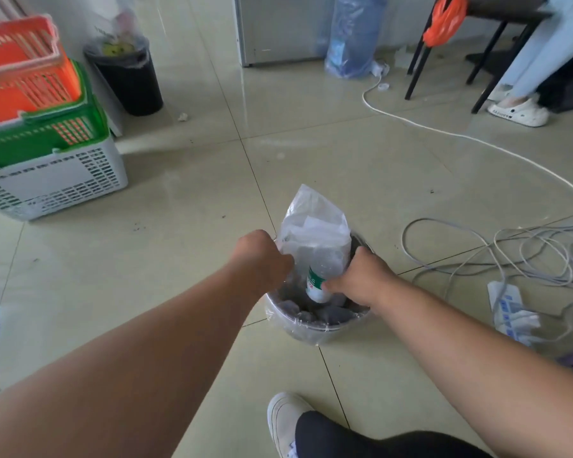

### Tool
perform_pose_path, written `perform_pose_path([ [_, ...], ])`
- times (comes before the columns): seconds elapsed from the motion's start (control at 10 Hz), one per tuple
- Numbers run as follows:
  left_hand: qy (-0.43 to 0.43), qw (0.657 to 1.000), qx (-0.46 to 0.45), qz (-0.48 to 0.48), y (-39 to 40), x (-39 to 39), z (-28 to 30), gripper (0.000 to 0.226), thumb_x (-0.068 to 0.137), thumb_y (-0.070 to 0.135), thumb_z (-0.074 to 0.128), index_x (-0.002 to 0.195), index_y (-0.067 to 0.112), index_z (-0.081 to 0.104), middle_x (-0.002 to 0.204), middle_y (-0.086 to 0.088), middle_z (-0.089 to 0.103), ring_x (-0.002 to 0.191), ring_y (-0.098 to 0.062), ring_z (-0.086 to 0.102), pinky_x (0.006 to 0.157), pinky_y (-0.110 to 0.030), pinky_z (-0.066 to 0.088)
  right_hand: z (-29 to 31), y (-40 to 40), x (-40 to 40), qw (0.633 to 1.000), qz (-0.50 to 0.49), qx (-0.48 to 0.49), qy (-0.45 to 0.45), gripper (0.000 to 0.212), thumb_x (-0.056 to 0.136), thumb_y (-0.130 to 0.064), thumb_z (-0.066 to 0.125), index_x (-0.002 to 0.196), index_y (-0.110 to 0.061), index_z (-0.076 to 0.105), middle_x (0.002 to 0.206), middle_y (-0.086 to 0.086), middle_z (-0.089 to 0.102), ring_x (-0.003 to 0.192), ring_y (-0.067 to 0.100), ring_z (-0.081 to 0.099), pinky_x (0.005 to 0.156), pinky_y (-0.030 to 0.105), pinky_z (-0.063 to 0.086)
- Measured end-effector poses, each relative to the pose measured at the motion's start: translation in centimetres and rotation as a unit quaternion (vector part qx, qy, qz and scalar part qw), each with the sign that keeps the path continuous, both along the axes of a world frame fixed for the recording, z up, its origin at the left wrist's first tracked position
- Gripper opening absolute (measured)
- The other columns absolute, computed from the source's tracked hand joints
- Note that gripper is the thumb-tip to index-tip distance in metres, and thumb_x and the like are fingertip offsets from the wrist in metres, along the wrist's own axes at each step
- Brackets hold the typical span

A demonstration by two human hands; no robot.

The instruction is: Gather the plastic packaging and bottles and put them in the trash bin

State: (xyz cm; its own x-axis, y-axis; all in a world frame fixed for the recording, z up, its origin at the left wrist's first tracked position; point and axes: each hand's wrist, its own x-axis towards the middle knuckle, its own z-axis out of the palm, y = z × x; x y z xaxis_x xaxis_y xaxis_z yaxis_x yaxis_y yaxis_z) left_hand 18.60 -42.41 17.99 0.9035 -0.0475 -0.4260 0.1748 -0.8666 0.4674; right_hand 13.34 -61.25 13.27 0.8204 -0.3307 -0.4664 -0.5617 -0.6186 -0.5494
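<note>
Both hands are stuffing a clear crinkly plastic bag [315, 226] and a green-labelled plastic bottle [316, 282] into the small lined trash bin [311, 328] on the floor, left hand [265, 256] fisted around the bag, right hand [361, 279] pinching the bottle. The bag's poking out toward 12 o'clock, so it's probably springing back out once they're letting go.

Glossy tiled floor [344, 153]; crinkled clear plastic packaging [315, 226].

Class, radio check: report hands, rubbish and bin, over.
Left hand gripping plastic bag. Right hand on bottle. Both pushed into the bin, bag sticking out above the rim. Nothing in the way.
</note>
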Motion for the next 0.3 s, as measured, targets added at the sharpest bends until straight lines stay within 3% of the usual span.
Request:
perform_pose_path([
  [0.1,-0.019,0.996,-0.088,-0.010,5.7,-3.1,4.5,0.071,0.096,0.044,0.078,0.157,0.014,0.055,0.141,-0.006,0.069,0.124,-0.025,0.070,0.102,-0.033,0.055,4.8,0.3,-2.0,0.998,0.027,0.010,-0.062,0.058,0.057,-0.038,0.091,0.108,-0.029,0.065,0.098,-0.009,0.074,0.092,0.017,0.069,0.085,0.038,0.059],
  [0.2,-0.036,0.992,-0.118,-0.026,13.1,-8.0,10.6,0.064,0.092,0.053,0.079,0.150,0.029,0.065,0.135,0.014,0.073,0.113,0.001,0.074,0.092,-0.016,0.056,11.4,1.9,-4.2,0.991,0.045,0.027,-0.126,0.048,0.072,-0.034,0.088,0.111,-0.027,0.060,0.098,-0.013,0.067,0.090,0.008,0.064,0.085,0.034,0.056],
  [0.3,-0.068,0.987,-0.147,0.022,20.4,-15.5,17.5,0.066,0.059,0.086,0.077,0.118,0.055,0.079,0.102,0.031,0.081,0.091,0.017,0.074,0.083,-0.010,0.058,19.4,3.6,-8.2,0.956,0.033,0.129,-0.260,0.055,0.083,-0.033,0.085,0.133,-0.031,0.061,0.121,-0.018,0.067,0.106,-0.002,0.065,0.092,0.022,0.050],
])
